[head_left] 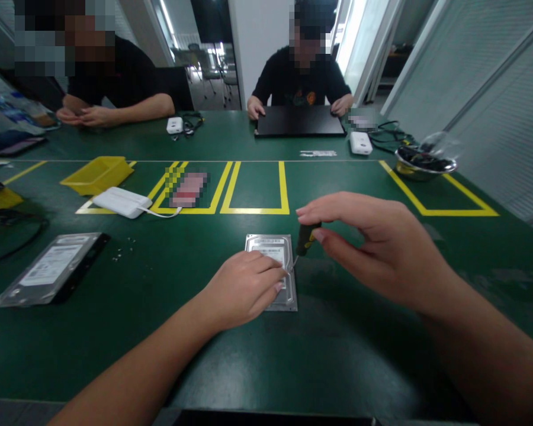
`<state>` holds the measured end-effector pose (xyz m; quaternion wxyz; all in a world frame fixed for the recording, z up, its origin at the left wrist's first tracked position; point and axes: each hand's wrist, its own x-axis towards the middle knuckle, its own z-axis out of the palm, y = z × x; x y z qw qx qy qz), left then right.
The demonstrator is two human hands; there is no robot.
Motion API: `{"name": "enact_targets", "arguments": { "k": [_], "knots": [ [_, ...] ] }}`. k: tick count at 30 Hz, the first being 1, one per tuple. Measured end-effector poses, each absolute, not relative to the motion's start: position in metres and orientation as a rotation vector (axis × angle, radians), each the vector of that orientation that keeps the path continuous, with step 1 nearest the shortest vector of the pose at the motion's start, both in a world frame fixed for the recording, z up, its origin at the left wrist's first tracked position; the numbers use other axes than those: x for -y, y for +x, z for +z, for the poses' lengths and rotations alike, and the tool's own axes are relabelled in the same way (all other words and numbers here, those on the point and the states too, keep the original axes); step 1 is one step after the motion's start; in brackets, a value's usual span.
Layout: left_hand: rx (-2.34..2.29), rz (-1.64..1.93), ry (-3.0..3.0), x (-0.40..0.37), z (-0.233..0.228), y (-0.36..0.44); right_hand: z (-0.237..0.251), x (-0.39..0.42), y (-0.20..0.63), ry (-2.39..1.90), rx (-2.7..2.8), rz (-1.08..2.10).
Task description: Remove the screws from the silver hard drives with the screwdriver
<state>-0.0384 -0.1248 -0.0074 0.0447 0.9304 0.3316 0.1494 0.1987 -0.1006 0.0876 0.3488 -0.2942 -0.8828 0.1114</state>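
Note:
A small silver hard drive [270, 244] with a white label lies flat on the green table in front of me. My left hand [246, 287] rests across it, fingers bent and close together, gripping it near its right edge and hiding much of the label. Between the thumb and fingers of my right hand [368, 248] is a short dark screwdriver [308, 238] with yellow marks. It leans slightly, its thin shaft pointing down to the drive's right edge beside my left fingertips. Whether the tip sits in a screw cannot be made out.
Left lie a larger hard drive [53, 266] and several tiny screws [123, 251]. Farther back are a yellow bin [98, 176], a white power bank [122, 202] cabled to a phone [190, 189], and a metal bowl [425, 167]. Two people sit opposite, one holding a black panel [299, 121].

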Motion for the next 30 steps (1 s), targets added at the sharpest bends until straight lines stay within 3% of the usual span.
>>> {"name": "enact_targets", "arguments": {
  "k": [30],
  "knots": [
    [-1.020, 0.434, 2.839, 0.1247, -0.0061, -0.0375, 0.0849, 0.1025, 0.1985, -0.700, 2.288, 0.321]
  ]
}}
